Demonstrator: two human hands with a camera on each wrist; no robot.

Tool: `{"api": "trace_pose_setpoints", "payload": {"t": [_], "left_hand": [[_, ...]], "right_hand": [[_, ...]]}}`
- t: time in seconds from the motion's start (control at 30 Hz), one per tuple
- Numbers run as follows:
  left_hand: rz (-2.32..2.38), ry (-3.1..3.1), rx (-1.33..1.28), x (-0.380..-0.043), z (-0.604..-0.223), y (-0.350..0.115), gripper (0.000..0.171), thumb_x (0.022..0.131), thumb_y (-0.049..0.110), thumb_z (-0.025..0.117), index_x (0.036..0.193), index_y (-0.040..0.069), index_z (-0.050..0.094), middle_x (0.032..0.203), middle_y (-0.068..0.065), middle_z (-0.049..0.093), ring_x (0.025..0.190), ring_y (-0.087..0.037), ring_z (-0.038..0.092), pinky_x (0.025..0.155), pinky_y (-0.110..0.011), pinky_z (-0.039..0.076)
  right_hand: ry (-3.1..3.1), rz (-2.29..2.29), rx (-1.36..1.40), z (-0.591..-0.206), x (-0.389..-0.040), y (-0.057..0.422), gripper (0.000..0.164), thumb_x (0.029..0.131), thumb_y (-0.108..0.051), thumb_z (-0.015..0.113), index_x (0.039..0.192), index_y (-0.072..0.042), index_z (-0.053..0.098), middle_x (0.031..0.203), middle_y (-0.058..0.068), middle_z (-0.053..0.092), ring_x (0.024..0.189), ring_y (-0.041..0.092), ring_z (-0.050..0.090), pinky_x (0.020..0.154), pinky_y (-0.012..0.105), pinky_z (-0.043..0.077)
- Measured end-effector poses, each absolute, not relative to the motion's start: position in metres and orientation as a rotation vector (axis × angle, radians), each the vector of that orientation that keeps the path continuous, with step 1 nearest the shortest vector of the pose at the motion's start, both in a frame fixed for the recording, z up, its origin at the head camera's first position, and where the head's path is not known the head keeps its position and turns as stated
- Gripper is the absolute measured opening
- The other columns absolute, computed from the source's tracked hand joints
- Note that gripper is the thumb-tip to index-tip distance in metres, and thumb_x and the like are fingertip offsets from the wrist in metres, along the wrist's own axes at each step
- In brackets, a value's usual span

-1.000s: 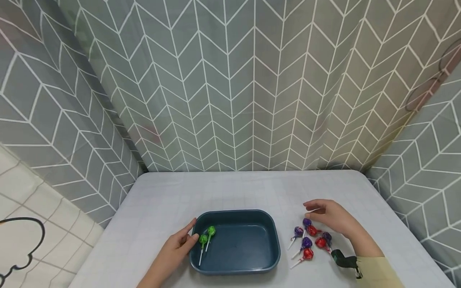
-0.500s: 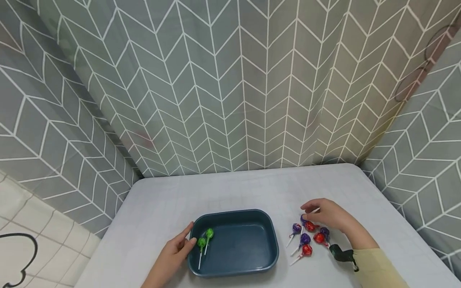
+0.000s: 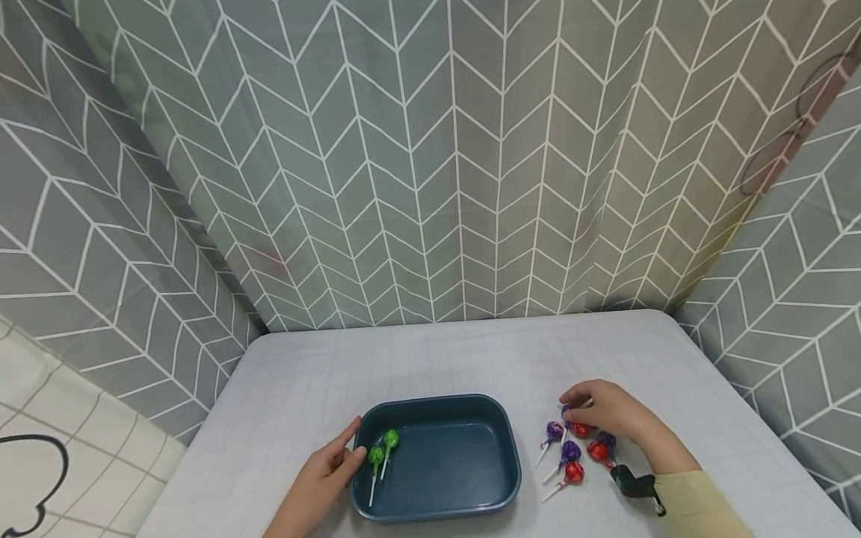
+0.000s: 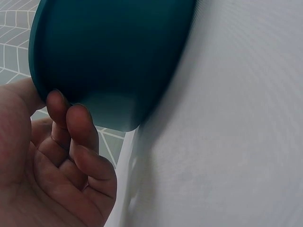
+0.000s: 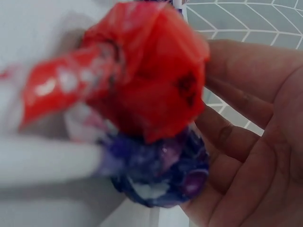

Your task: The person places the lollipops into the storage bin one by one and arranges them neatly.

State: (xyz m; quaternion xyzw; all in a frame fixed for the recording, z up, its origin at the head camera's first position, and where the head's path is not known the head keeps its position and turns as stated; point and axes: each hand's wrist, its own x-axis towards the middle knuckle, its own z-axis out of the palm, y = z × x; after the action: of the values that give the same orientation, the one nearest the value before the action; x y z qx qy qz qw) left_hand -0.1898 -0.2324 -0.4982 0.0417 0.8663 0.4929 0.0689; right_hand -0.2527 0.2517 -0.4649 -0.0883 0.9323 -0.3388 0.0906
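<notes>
My left hand [image 3: 321,478] grips the left rim of a dark blue tray [image 3: 464,478], thumb over the rim and fingers outside. In the left wrist view the fingers [image 4: 83,125] press up against the tray's wall. Two green lollipops [image 3: 391,438] lie inside at its left end. My right hand [image 3: 608,407] pinches a purple lollipop [image 3: 566,412] by its head, at the back of a pile right of the tray. In the right wrist view a red lollipop [image 5: 151,71] and a purple-wrapped one [image 5: 165,175] fill the foreground and hide the fingertips.
More lollipops lie loose by the hand: purple [image 3: 570,450], purple [image 3: 554,430], red [image 3: 574,472] and red [image 3: 597,451]. A white cloth covers the table [image 3: 430,359]. Patterned grey curtains [image 3: 430,187] stand behind and at both sides.
My right thumb and fingers have come down around the purple lollipop's head. My left hand keeps its hold on the tray. The head view has tilted slightly.
</notes>
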Motion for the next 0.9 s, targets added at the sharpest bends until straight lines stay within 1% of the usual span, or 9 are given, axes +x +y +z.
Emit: {"api": "trace_pose_setpoints", "payload": {"t": [0.13,0.33,0.6,0.73,0.83,0.9], "left_hand": [[1.483,2.619,0.128,-0.190,-0.499,-0.233,0.066,0.098,0.045,0.059,0.152,0.012,0.040,0.072,-0.004,0.053,0.058,-0.014,0.046,0.054,-0.026,0.044],[1.491,2.610,0.139,-0.191,-0.499,-0.233,0.067,0.098,0.046,0.058,0.153,0.011,0.039,0.072,-0.004,0.053,0.057,-0.014,0.046,0.052,-0.027,0.044],[1.488,2.605,0.132,-0.190,-0.500,-0.234,0.068,0.098,0.047,0.058,0.153,0.013,0.039,0.072,-0.004,0.053,0.056,-0.014,0.046,0.052,-0.028,0.044],[1.486,2.601,0.121,-0.190,-0.500,-0.234,0.068,0.097,0.048,0.059,0.153,0.013,0.039,0.073,-0.004,0.053,0.056,-0.015,0.046,0.051,-0.028,0.044],[1.490,2.594,0.112,-0.191,-0.500,-0.234,0.069,0.097,0.048,0.059,0.153,0.013,0.039,0.073,-0.005,0.053,0.056,-0.015,0.046,0.051,-0.028,0.044],[1.496,2.594,0.104,-0.191,-0.499,-0.233,0.068,0.097,0.048,0.060,0.153,0.014,0.040,0.073,-0.005,0.053,0.056,-0.015,0.046,0.051,-0.028,0.044]], "right_hand": [[2.760,-1.022,-0.244,-0.465,-0.253,0.250,0.026,0.086,-0.020,0.078,0.108,-0.006,0.074,0.100,0.004,0.067,0.083,0.017,0.059,0.072,0.035,0.053],[2.769,-1.020,-0.223,-0.461,-0.252,0.249,0.026,0.087,-0.018,0.077,0.109,-0.005,0.074,0.101,0.005,0.068,0.083,0.018,0.059,0.073,0.037,0.054],[2.761,-1.161,-0.137,-0.456,-0.250,0.250,0.029,0.091,-0.020,0.074,0.116,-0.006,0.071,0.111,0.011,0.064,0.082,0.019,0.062,0.071,0.034,0.056],[2.802,-1.179,-0.179,-0.453,-0.251,0.252,0.031,0.093,-0.022,0.072,0.119,-0.005,0.070,0.117,0.014,0.064,0.095,0.028,0.065,0.078,0.041,0.056],[2.838,-1.184,-0.217,-0.448,-0.251,0.253,0.034,0.094,-0.025,0.070,0.122,-0.006,0.069,0.121,0.015,0.064,0.108,0.037,0.063,0.085,0.050,0.053],[2.856,-1.194,-0.220,-0.446,-0.251,0.253,0.036,0.093,-0.027,0.071,0.123,-0.006,0.069,0.122,0.015,0.064,0.111,0.040,0.061,0.087,0.052,0.051]]}}
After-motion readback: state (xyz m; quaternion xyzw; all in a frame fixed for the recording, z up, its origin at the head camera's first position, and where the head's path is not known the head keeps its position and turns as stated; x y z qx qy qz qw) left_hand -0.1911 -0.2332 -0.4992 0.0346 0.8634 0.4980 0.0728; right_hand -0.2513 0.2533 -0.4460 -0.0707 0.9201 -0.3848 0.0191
